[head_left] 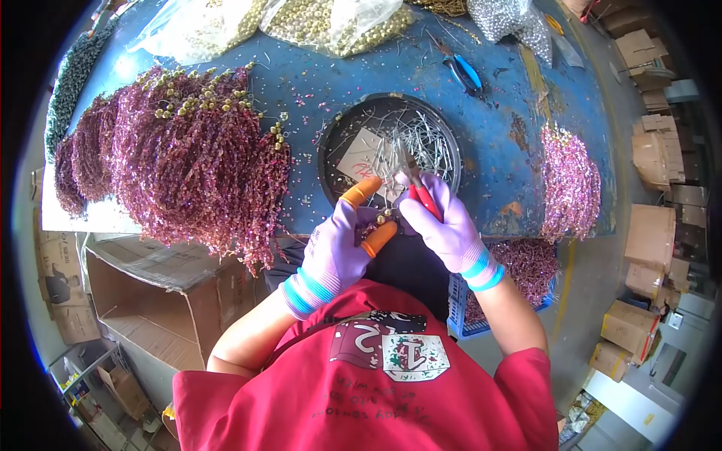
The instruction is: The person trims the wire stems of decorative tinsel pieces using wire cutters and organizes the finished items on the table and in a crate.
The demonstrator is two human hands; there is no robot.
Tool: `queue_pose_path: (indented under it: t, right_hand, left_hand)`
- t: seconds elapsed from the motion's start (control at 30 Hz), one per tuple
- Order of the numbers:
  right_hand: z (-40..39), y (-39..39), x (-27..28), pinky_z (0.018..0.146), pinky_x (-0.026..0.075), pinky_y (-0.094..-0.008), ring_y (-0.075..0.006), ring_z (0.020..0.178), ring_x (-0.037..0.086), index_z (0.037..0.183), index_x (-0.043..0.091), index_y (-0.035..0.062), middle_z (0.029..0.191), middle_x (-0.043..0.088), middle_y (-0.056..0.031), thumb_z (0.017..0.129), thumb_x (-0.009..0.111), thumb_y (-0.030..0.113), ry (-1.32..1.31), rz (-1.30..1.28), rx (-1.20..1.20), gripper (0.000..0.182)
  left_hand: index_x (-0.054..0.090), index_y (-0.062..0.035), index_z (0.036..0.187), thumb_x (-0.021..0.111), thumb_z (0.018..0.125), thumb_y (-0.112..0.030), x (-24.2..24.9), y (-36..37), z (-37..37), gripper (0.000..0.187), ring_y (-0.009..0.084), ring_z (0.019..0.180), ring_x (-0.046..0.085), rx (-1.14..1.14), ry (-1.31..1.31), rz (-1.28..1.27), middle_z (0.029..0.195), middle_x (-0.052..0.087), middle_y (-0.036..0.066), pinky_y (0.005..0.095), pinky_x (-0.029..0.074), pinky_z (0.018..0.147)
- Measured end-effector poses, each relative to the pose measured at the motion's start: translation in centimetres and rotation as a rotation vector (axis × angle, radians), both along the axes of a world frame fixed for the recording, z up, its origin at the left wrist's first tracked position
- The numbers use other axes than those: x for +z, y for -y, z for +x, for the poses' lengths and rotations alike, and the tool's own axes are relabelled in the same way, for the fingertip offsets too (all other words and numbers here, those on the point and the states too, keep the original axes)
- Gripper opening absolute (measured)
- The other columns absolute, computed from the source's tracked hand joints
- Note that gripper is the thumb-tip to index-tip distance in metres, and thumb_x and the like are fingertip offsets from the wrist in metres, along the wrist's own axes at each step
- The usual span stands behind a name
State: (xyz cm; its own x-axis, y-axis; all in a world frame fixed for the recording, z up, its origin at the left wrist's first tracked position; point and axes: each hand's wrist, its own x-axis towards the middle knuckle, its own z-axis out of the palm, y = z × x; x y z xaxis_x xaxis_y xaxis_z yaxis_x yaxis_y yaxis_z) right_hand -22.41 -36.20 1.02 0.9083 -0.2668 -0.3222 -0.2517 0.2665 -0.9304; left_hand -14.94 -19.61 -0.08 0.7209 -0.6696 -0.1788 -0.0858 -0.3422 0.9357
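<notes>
My left hand (336, 244), in a purple glove with orange covers on two fingertips, is closed around a strand with gold beads (384, 216). Much of that strand is hidden by the hand and lap. Red-handled pliers (425, 197) are gripped in my right hand (444, 225), also gloved in purple. Their jaws point away from me over a round black tray (326, 161). Loose silvery wire pieces (427, 139) and a marked piece of card (359, 154) lie in this tray, just beyond both hands.
Pink-purple beaded strands (199, 165) are heaped at left on the blue table (496, 165); a paler bundle (570, 184) lies at right. Blue-handled pliers (464, 73) and bead bags (338, 26) sit farther back. Beside my lap, a blue crate (457, 301) holds more strands. An open carton (150, 301) stands left.
</notes>
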Motion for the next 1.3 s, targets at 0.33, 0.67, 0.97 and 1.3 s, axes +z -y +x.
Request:
queue_pose_path:
  t: [0.33,0.67,0.97,1.3]
  right_hand:
    - [0.1,0.5,0.4,0.077,0.042,-0.0233,-0.0061,0.081,0.050,0.120,0.047,0.0030,0.093,0.057,-0.0003,0.089,0.052,0.003,0.142,-0.132,0.084,0.031]
    - [0.5,0.1,0.7,0.080,0.043,-0.0249,-0.0066,0.084,0.052,0.116,0.047,0.0013,0.091,0.055,-0.0006,0.090,0.054,0.004,0.237,-0.057,0.149,0.027]
    - [0.4,0.2,1.0,0.085,0.045,-0.0277,-0.0117,0.089,0.058,0.131,0.044,0.0030,0.100,0.060,-0.0039,0.095,0.054,0.020,-0.033,0.092,0.191,0.041]
    - [0.2,-0.2,-0.9,0.079,0.049,-0.0288,-0.0149,0.096,0.062,0.131,0.044,0.0066,0.104,0.062,-0.0055,0.095,0.055,0.024,-0.050,0.681,0.198,0.041]
  left_hand:
    - [0.045,-0.0034,0.127,0.066,0.089,-0.027,0.2,-0.3,-0.2,0.049,0.0168,0.083,0.066,-0.054,-0.122,-0.259,0.098,0.066,0.010,0.0287,0.052,0.073]
    - [0.055,-0.0019,0.105,0.057,0.095,-0.025,1.7,-1.0,0.6,0.026,0.0063,0.063,0.057,-0.199,-0.758,-0.207,0.083,0.063,0.003,0.0197,0.045,0.057]
    - [0.056,-0.0011,0.107,0.061,0.093,-0.026,1.3,-1.1,-0.6,0.028,0.0048,0.064,0.054,-0.174,-0.536,-0.228,0.082,0.065,0.002,0.0196,0.044,0.059]
    - [0.057,-0.0010,0.109,0.064,0.091,-0.018,0.1,-0.8,-1.4,0.026,0.0051,0.066,0.055,-0.105,-0.423,-0.264,0.085,0.066,0.003,0.0204,0.045,0.062]
